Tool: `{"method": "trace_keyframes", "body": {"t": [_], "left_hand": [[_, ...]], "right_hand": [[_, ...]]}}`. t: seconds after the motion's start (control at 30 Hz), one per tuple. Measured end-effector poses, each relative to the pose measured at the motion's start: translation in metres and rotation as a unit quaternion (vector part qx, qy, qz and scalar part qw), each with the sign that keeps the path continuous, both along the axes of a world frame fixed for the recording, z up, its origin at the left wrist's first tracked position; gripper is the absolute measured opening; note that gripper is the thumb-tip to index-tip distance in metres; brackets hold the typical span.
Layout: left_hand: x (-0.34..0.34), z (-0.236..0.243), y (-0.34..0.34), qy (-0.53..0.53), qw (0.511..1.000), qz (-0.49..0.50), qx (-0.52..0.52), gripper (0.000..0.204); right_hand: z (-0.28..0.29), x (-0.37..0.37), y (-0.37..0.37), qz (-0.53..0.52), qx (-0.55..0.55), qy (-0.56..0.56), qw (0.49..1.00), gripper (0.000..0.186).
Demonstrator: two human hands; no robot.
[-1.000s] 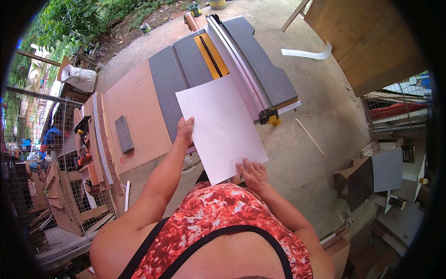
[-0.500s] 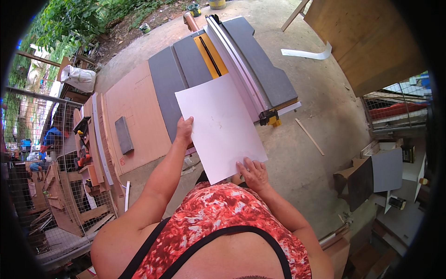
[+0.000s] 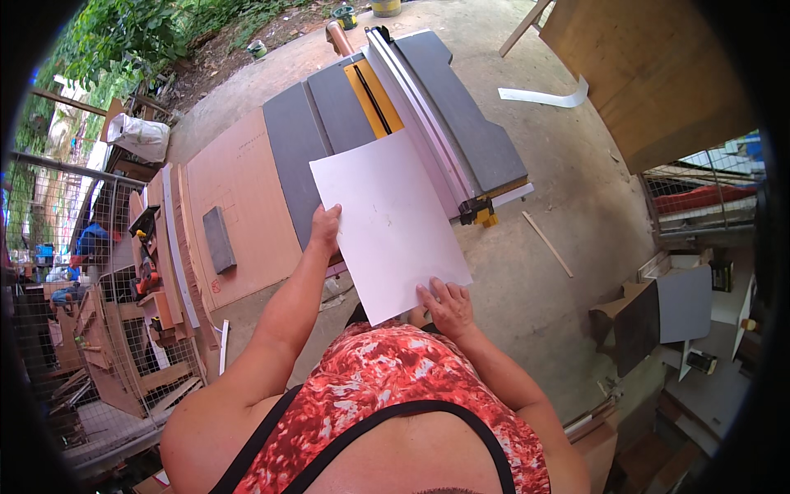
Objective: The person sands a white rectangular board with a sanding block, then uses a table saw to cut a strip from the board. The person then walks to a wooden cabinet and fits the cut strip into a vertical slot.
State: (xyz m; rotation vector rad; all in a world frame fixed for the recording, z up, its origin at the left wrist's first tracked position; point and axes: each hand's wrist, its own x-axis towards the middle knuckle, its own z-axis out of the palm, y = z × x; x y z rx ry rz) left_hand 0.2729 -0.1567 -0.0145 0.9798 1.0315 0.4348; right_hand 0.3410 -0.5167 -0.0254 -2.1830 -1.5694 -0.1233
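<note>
A flat white panel (image 3: pixel 391 218) lies at a slant over the near part of a table saw (image 3: pixel 292 132), its far right edge close along the saw's long fence (image 3: pixel 424 132). My left hand (image 3: pixel 327 229) grips the panel's left edge, thumb on top and the other fingers hidden underneath. At the near right corner, my right hand (image 3: pixel 448 306) holds the panel with bent fingertips on its upper face; its thumb is by the near edge. Beyond the panel, the dark blade slot shows in the saw's yellow insert (image 3: pixel 374 99). The panel hides the slot's near end.
Left of the saw, a brown board (image 3: pixel 239 189) carries a grey block (image 3: pixel 219 239). A drill (image 3: pixel 146 276) and wood pieces lie by the wire fence (image 3: pixel 107 329). A thin wooden strip (image 3: pixel 547 243) and a curved white strip (image 3: pixel 543 95) lie on the concrete floor at right.
The white panel and my right hand have shifted very slightly left. Both hands keep the same hold, and the saw stands as before.
</note>
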Motion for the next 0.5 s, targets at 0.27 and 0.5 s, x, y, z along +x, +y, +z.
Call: {"method": "trace_keyframes", "body": {"t": [0.27,0.5], "left_hand": [[0.0040,0.0062,0.0054,0.015,1.000,0.000,0.001,0.030],[0.0053,0.0085,0.0055,0.014,1.000,0.000,0.007,0.028]], "right_hand": [[0.0047,0.0028,0.0041,0.002,0.012,0.001,1.000,0.046],[0.0080,0.0031,0.0055,0.000,0.017,0.005,1.000,0.045]]}}
